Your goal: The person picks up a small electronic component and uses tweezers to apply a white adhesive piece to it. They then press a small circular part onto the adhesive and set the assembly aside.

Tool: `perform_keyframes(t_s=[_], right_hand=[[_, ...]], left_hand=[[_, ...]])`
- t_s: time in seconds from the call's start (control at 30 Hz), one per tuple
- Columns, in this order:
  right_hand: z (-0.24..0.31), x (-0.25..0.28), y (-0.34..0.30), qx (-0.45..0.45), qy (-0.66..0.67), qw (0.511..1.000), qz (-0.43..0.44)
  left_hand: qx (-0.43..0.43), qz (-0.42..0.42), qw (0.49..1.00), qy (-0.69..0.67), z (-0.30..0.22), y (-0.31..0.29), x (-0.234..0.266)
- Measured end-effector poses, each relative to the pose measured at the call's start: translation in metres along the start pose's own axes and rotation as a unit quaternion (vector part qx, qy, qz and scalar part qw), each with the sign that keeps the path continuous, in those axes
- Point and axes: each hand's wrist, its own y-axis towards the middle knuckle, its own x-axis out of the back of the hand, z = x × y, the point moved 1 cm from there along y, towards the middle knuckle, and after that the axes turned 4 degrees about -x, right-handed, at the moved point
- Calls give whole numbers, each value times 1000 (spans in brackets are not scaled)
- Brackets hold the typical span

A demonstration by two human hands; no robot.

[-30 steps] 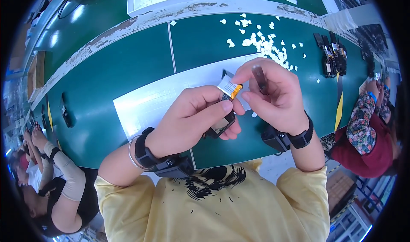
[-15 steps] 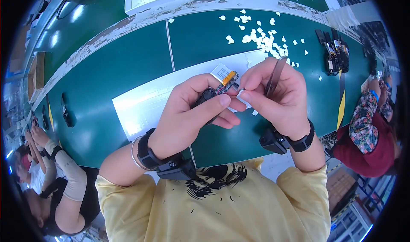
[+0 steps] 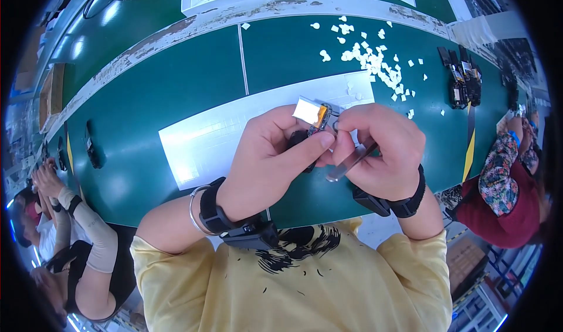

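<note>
Work in hand appears to be fine assembly on a small battery pack (image 3: 311, 110), silver with an orange strip at one end and a dark part attached below it; it is held up above the white sheet (image 3: 234, 135) on the green bench (image 3: 146, 92), not resting on either. The left hand (image 3: 267, 162) is closed around the dark lower part, thumb pressed across toward the right hand. The right hand (image 3: 375, 150) pinches at the orange end of the pack with its fingertips and at the same time carries a slim metal tool (image 3: 349, 163), likely tweezers, tucked along the palm; whether its tips are open or shut cannot be told. Judged from this, the step is positioning or pressing something at the pack's end, and the next move calls for a steady pinch and small, exact finger work. A scatter of white paper scraps (image 3: 369, 59) lies farther back, and several dark finished pieces (image 3: 460, 83) sit well apart at the right.
</note>
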Motion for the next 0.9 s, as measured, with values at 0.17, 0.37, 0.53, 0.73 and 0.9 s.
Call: perform_keyframes(t_s=[0.17,0.37,0.53,0.73,0.9], right_hand=[[-24,18,3,-195,82,968,-134],[-19,9,-6,-213,187,954,93],[-17,-1,-6,-213,350,912,34],[-9,0,-1,-110,264,954,93],[-10,0,-4,-78,190,975,82]], left_hand=[[67,-6,998,-2,-5,-2,1],[87,2,994,-63,-7,-1,5],[105,15,988,-116,-10,-2,9],[125,21,991,-46,-12,-1,6],[156,71,978,-116,-17,-1,8]])
